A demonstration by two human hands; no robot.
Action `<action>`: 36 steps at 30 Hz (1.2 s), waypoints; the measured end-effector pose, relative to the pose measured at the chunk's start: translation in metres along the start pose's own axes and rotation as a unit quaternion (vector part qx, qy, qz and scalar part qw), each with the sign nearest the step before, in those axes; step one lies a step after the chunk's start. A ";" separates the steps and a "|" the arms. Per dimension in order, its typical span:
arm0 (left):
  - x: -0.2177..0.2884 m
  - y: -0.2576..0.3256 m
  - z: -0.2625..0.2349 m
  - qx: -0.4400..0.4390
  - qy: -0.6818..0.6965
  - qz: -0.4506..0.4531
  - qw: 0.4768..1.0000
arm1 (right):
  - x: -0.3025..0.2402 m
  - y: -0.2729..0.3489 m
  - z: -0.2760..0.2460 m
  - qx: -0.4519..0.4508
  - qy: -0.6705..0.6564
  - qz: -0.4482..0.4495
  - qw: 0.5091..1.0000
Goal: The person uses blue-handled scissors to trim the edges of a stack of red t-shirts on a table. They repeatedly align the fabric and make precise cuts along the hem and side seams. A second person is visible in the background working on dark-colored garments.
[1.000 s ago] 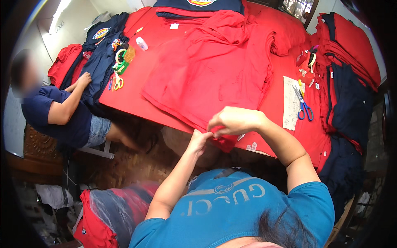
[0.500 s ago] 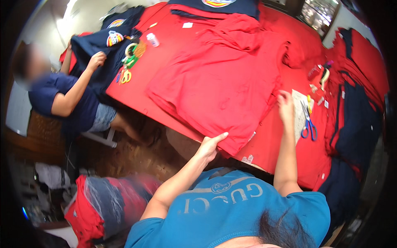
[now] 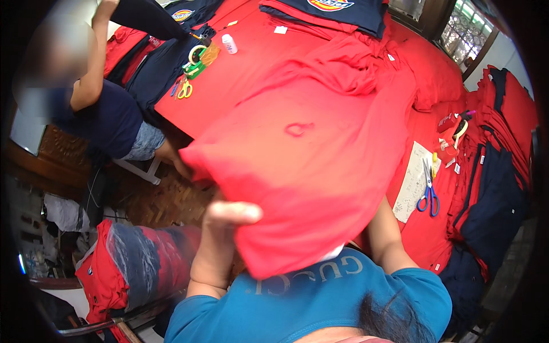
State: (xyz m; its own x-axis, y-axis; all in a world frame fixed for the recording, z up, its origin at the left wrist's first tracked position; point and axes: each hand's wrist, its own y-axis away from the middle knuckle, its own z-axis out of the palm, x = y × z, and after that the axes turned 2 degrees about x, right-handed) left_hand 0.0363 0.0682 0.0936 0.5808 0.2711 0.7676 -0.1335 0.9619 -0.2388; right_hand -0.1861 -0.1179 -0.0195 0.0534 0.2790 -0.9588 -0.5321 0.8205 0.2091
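A large red shirt [image 3: 320, 166] is lifted off the near part of the table, its close edge raised in front of my chest. My left hand [image 3: 226, 220] is closed on the left corner of that edge, thumb on top, somewhat blurred. The right forearm [image 3: 384, 234] goes up beneath the shirt's right side, and the cloth hides my right hand. A small white patch [image 3: 336, 251] shows at the lower edge. The shirt's far end lies bunched on the table.
Blue-handled scissors [image 3: 429, 197] lie on a paper sheet [image 3: 409, 194] at right, beside piled red and navy garments [image 3: 492, 200]. At left are yellow scissors [image 3: 184, 90], tape [image 3: 197, 55] and a white bottle [image 3: 229, 44]. A co-worker [image 3: 108, 114] handles navy cloth.
The shirt's near edge has risen from the table toward me. My left hand has moved left with its corner; my right hand has gone under the cloth. The co-worker has raised the navy cloth.
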 end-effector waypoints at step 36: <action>-0.114 -0.084 -0.273 0.364 -0.742 0.000 0.562 | 0.041 -0.126 -0.002 0.138 0.747 -0.170 0.627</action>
State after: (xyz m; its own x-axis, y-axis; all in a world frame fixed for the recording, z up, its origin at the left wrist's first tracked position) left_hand 0.2010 -0.0534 -0.1361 -0.6576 -0.5177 0.5472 -0.7410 0.5754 -0.3461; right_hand -0.1181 -0.2109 -0.0852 -0.8372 -0.5465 -0.0227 -0.5278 0.8180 -0.2286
